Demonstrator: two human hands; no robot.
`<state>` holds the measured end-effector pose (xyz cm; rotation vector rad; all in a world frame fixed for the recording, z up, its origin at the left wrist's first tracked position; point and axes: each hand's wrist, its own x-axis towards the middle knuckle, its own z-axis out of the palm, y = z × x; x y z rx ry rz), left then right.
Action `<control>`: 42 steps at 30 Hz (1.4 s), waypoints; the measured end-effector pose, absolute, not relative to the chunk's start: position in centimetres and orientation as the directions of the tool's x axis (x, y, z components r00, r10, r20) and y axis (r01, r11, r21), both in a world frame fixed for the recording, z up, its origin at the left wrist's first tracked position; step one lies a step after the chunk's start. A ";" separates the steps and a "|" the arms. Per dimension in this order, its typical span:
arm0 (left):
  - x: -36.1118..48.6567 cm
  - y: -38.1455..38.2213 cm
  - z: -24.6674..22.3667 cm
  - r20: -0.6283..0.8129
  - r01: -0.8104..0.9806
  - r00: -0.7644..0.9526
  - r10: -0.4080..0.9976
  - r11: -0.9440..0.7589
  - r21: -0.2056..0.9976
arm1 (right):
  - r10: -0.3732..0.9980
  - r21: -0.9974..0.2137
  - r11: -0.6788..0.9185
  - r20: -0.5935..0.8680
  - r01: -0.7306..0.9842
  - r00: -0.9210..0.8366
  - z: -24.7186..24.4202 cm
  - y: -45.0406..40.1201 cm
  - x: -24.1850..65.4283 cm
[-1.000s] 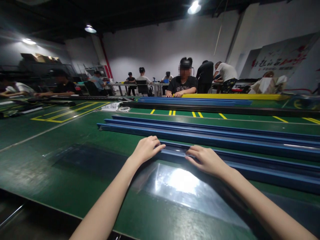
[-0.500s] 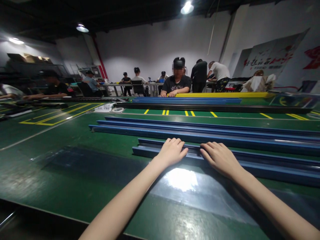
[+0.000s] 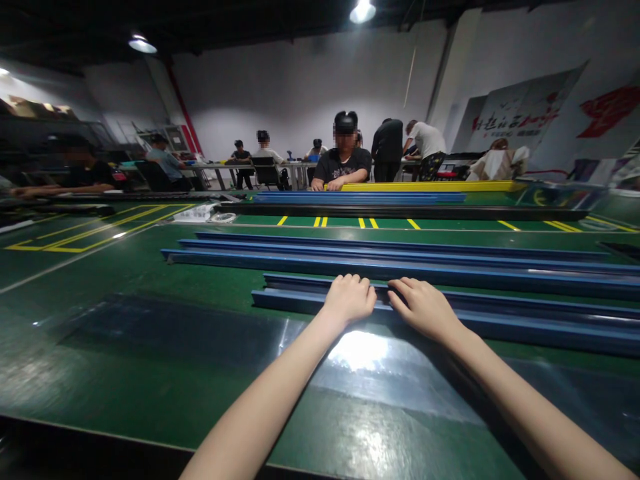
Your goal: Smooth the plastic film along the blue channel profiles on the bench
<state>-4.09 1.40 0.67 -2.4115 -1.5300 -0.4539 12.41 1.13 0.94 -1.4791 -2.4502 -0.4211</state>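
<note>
A long blue channel (image 3: 530,328) lies across the green table (image 3: 190,413), running from the middle to the right edge of the view. My left hand (image 3: 350,298) is curled over it near its left end, the fingers close together around its far side. Beside it on the same channel rests my right hand (image 3: 423,308), its fingers slightly spread and bent over the rail. A gap separates the two hands. Farther off, more blue channels (image 3: 280,260) lie roughly parallel. Clear film (image 3: 400,380) lies under my forearms and reflects the lamp.
Across the table a person (image 3: 345,160) in a dark shirt touches a yellow bar (image 3: 440,187). Nearer are thin blue strips (image 3: 350,197) and a long black bar (image 3: 400,212). A white packet (image 3: 194,213) sits at the left. Other people are in the background.
The whole view has shifted, so most things appear farther left. My left hand's fingers look more curled, and the hands appear closer together on the channel.
</note>
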 end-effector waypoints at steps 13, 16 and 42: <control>-9.6 2.7 0.8 0.352 0.924 0.381 0.855 -0.362 -0.121 | 0.859 0.114 0.363 0.343 0.925 -0.380 1.0 1.8 17.3; -11.6 2.8 0.7 0.352 0.919 0.394 0.849 -0.370 -0.137 | 0.874 0.089 0.354 0.323 0.931 -0.363 1.0 2.0 19.0; -6.3 2.4 1.3 0.403 0.848 0.511 0.760 -0.521 -0.092 | 0.893 0.178 0.219 0.360 0.959 -0.270 0.8 1.8 11.9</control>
